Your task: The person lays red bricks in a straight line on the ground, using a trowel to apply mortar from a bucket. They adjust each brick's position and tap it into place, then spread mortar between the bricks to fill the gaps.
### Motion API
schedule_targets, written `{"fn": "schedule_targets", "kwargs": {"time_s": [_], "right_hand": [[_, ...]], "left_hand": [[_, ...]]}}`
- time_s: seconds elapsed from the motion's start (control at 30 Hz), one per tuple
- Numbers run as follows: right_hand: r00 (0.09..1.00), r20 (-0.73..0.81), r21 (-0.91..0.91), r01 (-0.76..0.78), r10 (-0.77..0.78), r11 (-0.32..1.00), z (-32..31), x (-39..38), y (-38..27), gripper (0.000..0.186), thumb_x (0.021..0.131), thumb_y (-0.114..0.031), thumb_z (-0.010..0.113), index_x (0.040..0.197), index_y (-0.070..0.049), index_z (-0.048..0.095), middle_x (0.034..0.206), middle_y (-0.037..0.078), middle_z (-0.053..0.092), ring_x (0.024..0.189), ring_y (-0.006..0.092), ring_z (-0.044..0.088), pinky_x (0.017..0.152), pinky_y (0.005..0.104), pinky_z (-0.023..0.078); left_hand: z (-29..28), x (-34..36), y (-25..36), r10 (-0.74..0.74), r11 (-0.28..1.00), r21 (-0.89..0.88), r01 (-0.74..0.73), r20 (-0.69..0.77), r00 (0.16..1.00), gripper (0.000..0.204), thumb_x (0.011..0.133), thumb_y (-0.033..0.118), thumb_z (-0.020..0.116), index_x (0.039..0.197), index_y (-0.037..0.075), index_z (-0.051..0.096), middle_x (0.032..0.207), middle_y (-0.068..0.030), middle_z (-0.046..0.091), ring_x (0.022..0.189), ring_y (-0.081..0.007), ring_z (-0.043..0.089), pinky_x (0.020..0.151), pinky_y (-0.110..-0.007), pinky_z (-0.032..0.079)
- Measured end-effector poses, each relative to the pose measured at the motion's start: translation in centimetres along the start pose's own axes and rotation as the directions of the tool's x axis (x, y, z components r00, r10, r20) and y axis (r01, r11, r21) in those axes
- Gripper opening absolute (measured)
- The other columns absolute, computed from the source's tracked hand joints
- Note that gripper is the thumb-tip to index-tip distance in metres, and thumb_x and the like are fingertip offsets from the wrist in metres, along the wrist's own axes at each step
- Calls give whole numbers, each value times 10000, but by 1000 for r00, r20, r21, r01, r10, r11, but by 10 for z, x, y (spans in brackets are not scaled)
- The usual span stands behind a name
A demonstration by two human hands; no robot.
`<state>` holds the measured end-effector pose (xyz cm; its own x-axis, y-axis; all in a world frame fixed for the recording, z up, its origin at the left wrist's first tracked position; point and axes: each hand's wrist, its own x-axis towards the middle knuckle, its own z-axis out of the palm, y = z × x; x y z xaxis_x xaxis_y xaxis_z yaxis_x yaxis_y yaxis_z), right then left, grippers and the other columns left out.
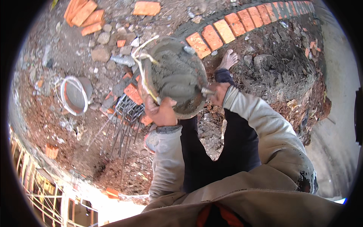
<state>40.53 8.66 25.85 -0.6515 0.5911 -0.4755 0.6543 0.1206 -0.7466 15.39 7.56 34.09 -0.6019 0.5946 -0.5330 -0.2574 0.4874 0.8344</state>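
My left hand [162, 112] is closed on the near-left rim of a round bucket [203, 72], its thumb over the edge. Wet grey mortar [174, 68] fills much of the bucket, with a smooth scooped hollow in its middle. At the bucket's right rim my right hand [219, 93] is closed round the handle of a trowel [207, 91]; its blade is hidden or blends into the mortar. A pale rope handle [141, 70] hangs over the bucket's left side.
A curved row of orange bricks [237, 24] set in mortar runs beyond the bucket. Stacked bricks [84, 13] lie far left. To the left stand a smaller white-rimmed bucket [75, 95] and upright steel bars [126, 121]. My bare foot [228, 59] rests on rough soil.
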Motion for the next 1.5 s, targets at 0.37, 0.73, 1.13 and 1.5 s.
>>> {"fn": "schedule_targets", "kwargs": {"time_s": [0.37, 0.73, 1.13, 1.5], "right_hand": [[992, 126, 298, -63, 26, 952, -65, -55, 55, 456, 748, -331, 663, 1174, -168, 633, 1012, 143, 665, 980, 337, 630, 880, 413, 493], [692, -612, 251, -289, 383, 924, -236, -114, 132, 394, 709, -232, 718, 1096, -174, 677, 885, 93, 605, 772, 290, 651, 701, 383, 534], [412, -694, 525, -271, 590, 807, -258, -131, 280, 428, 730, -208, 727, 1122, -53, 653, 938, 164, 655, 877, 334, 643, 778, 374, 518], [504, -618, 538, -289, 604, 792, -267, -103, 287, 451, 757, -239, 691, 1165, -59, 621, 1006, 176, 659, 962, 349, 635, 839, 402, 509]], "left_hand": [[108, -26, -1, 24, 988, 152, -41, 108, 994, 321, 567, -98, 490, 859, -18, 597, 808, -7, 587, 737, -133, 536, 686, -246, 437], [369, 4, 37, -10, 967, 244, -69, 309, 951, 373, 586, -80, 481, 930, -8, 605, 767, -17, 530, 667, -134, 496, 610, -264, 420], [611, 112, -3, 55, 998, 4, -61, 383, 922, 506, 567, -52, 551, 1070, -16, 595, 973, -75, 594, 832, -216, 560, 763, -335, 470], [586, 148, -64, 186, 897, 255, -360, 522, 832, 359, 657, 4, 699, 998, -41, 595, 898, -91, 652, 775, -173, 605, 740, -303, 483]]}}
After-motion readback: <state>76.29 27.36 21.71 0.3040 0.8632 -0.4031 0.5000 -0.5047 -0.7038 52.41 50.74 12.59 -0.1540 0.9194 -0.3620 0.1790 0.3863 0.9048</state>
